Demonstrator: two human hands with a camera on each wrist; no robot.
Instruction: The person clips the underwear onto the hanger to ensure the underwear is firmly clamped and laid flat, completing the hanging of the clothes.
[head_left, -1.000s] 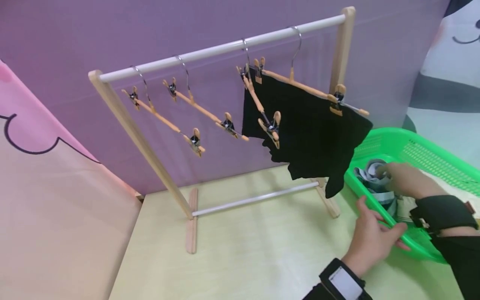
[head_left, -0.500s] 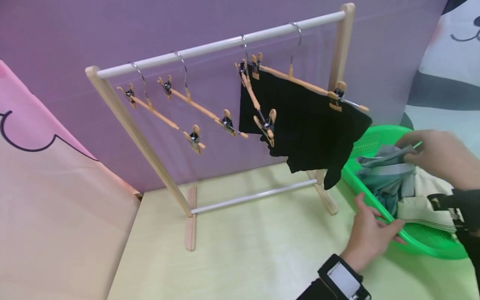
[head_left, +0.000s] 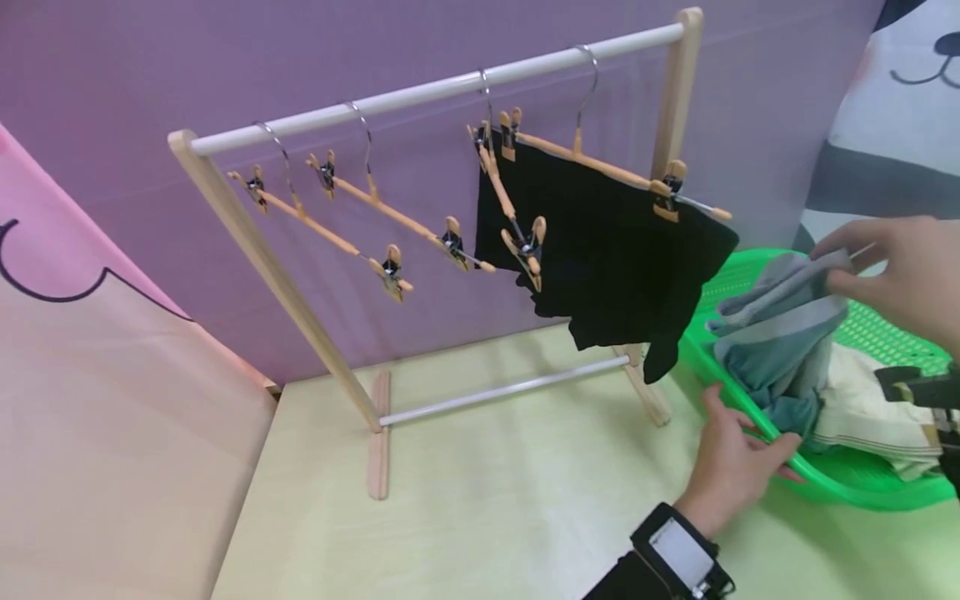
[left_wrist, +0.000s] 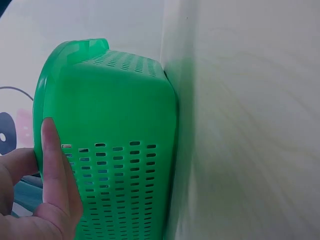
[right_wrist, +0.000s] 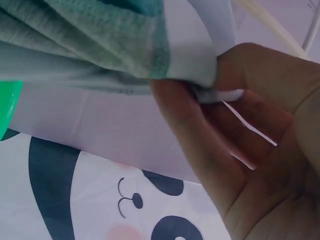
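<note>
My left hand (head_left: 729,468) grips the near rim of the green plastic basket (head_left: 862,497). In the left wrist view its fingers (left_wrist: 55,170) lie along the outside of the wall, the thumb inside. Over the basket my right hand (head_left: 903,271) pinches a grey and teal garment (head_left: 795,333) by its pale edge. The right wrist view shows thumb and fingers closed on the cloth (right_wrist: 192,45); a thin white cord hangs by the fingers. The garment's lower part sags into the basket. Next to it lies a folded cream garment (head_left: 870,400).
A small rack with a white top rail (head_left: 420,98) stands left of the basket. Clip hangers hang from it; black shorts or trousers (head_left: 607,250) are clipped on the rightmost hanger (head_left: 611,171). The table (head_left: 495,500) extends in front, with printed cloth walls behind.
My right hand has come up from inside the basket, lifting the grey and teal garment by its edge and uncovering the cream one. My left hand keeps its grip on the rim.
</note>
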